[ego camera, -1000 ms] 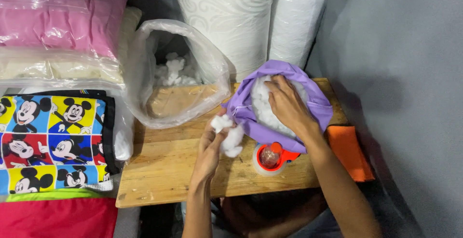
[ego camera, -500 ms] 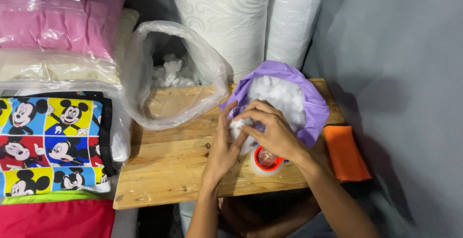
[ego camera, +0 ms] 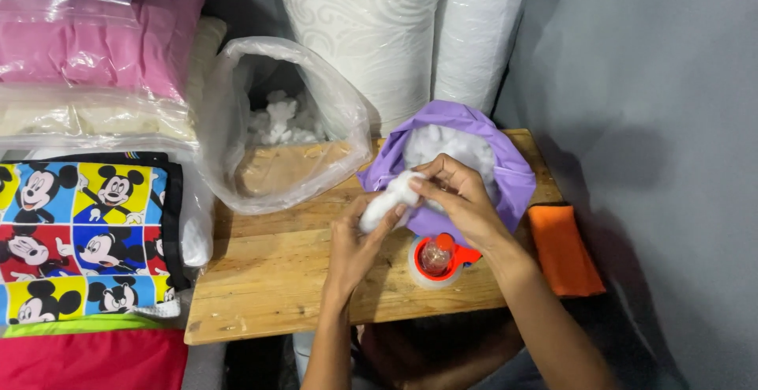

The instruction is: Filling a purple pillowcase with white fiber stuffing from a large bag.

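1. Wooden table [ego camera: 268, 279]: plank top of pale wood, taken here as the landmark for all places below.
2. Purple cover [ego camera: 517, 173]: soft fabric casing, open at its near side, resting on the table's far right part and packed with white stuffing.
3. White stuffing [ego camera: 387, 196]: a loose tuft at the cover's mouth, above the middle of the table, reaching back into the fuller mass inside the cover.
4. Left hand [ego camera: 355, 244]: over the table's middle, fingers curled up under the tuft and touching it from below; grip loose, partly open.
5. Right hand [ego camera: 462, 200]: over the table's right half, fingers pinched closed on the upper end of the tuft at the cover's opening.
6. Tape dispenser [ego camera: 437, 260]: red-orange holder with a pale roll, on the table's near right edge, just under the right wrist; what sits in its centre is unclear, possibly a small bottle.
7. Clear plastic bag [ego camera: 316, 169]: large, mouth open, lying on the table's far left part, with lumps of white stuffing inside.
8. Orange cloth [ego camera: 564, 252]: folded, just off the table's right end.
9. White rolls [ego camera: 379, 35]: two tall patterned rolls standing behind the table.
10. Cartoon-print cushion [ego camera: 79, 236]: in plastic wrap, left of the table, with pink bagged pillows [ego camera: 95, 39] stacked beyond it.
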